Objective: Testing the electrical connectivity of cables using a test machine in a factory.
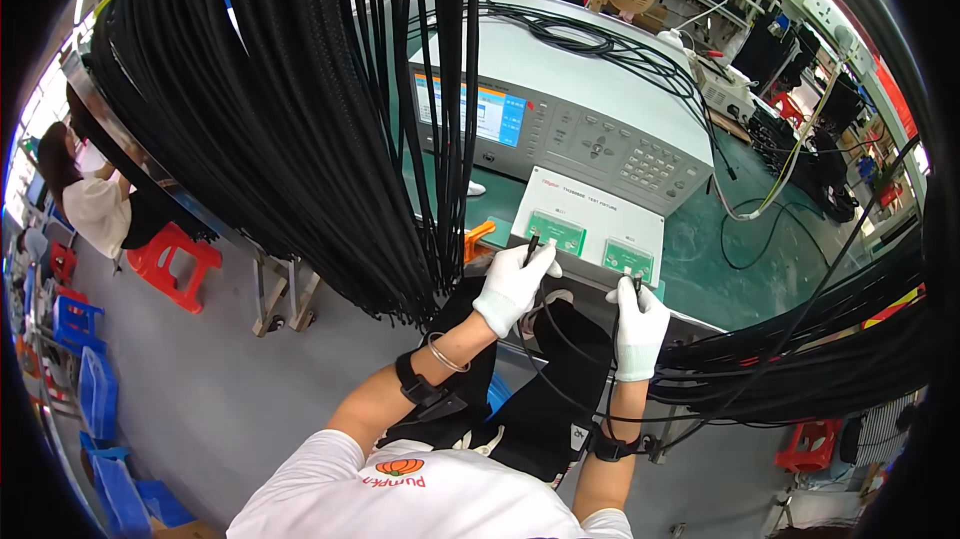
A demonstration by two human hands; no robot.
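Note:
My left hand [516,281], in a white glove, pinches a black cable connector [532,244] just in front of the left green circuit board [557,232]. The gloved right hand [640,327] grips another black cable connector [637,283] at the lower edge of the right green board [628,258]. Both boards sit on a white test fixture box [590,207]. Whether either plug touches its socket I cannot tell. Thin black cable [545,364] loops down between my hands. Behind the fixture stands a grey bench tester [560,129] with a lit screen [475,111].
A thick bundle of black cables [270,119] hangs at the left; another [800,369] lies at the right. More cables [600,44] rest on the tester. An orange clamp-like object [478,239] is left of the fixture. A co-worker [95,194] sits near a red stool [175,261].

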